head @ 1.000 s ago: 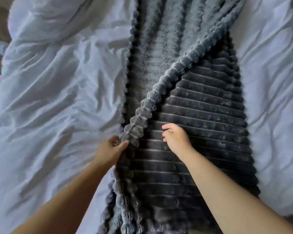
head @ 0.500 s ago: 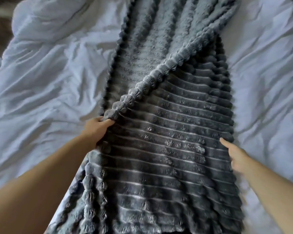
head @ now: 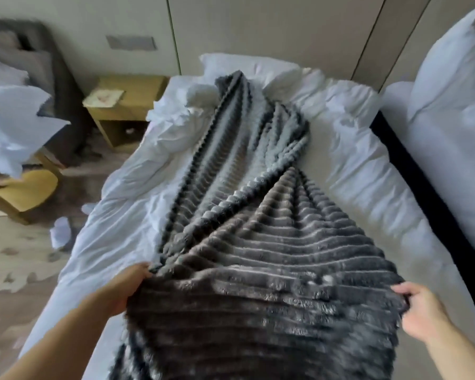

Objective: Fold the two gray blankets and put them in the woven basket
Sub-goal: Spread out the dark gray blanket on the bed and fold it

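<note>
Both hands' grip — blanket (head: 258, 283) edges

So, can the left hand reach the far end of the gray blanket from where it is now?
Probably not. The left hand grips the gray blanket at its near edge, and the far end lies up by the white pillow, at the other end of the bed.

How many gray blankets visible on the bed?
1. The gray ribbed blanket runs lengthwise down the bed, its near end held by left hand and right hand. The second isn't in view.
</note>
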The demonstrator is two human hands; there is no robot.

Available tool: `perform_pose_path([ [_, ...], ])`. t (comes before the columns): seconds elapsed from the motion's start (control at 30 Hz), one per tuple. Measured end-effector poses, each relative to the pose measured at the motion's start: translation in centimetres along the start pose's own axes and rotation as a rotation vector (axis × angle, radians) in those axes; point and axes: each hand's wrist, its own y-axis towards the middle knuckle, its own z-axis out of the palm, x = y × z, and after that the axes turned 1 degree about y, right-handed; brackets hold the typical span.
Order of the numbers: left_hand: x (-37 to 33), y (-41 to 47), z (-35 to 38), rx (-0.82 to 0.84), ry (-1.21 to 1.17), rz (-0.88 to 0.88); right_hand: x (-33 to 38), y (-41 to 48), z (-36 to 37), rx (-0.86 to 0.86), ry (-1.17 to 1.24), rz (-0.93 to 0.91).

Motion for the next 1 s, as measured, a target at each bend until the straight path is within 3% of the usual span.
perform_pose_path([
  [0.07,-0.2,-0.3,-0.3,0.152,0.11,-0.066,-0.6,-1.1,1.5,0.249,-0.077,-0.039],
  [0.17,-1.1,0.2,-0.4,0.159,0.234,0.039,-0.9,-1.2,2.1,0.088,-0.154,0.089],
  [0.27,-2.9,1.7,-1.4,-0.06,0.009,0.3,1.0,-1.5,2.9,-0.021,-0.063,-0.119],
  [0.37,-3.7,3.0,-2.7,-0.25,-0.271,0.391,3.5,-2.3,2.6,-0.037,0.17,-0.376],
  [0.43,-3.8,3.4,-2.8,-0.14,-0.318,0.322,3.4,-2.7,2.5,-0.027,0.2,-0.421],
  [0.5,-4.2,2.8,-2.5,0.077,-0.323,0.116,2.3,-2.3,2.3,-0.013,0.137,-0.364],
  [0.57,-4.8,1.3,-1.8,0.313,-0.164,-0.039,1.6,-2.1,2.7,0.039,-0.004,-0.259],
  [0.63,-5.9,0.8,-1.4,0.391,0.03,0.024,1.8,-2.3,3.6,0.095,-0.144,-0.171],
  [0.7,-6.9,1.4,-1.5,0.205,-0.021,0.242,3.0,-2.8,4.6,0.118,-0.186,-0.179],
  [0.77,-7.6,2.2,-2.3,-0.02,-0.366,0.413,4.6,-3.2,4.7,0.088,-0.015,-0.414],
  [0.8,-7.6,2.6,-2.7,-0.047,-0.549,0.429,5.4,-3.5,4.6,0.082,0.14,-0.519],
  [0.83,-7.2,2.9,-3.0,-0.039,-0.634,0.409,5.7,-3.9,4.4,0.128,0.289,-0.601],
  [0.9,-5.9,2.7,-2.9,-0.039,-0.524,0.288,4.5,-3.7,3.5,0.099,0.39,-0.6],
  [0.97,-4.7,1.6,-2.7,0.112,-0.227,0.068,2.2,-2.9,3.5,-0.026,0.087,-0.447],
  [1.0,-4.6,1.1,-2.6,0.2,-0.076,-0.02,1.3,-3.0,4.1,0.013,-0.096,-0.312],
])
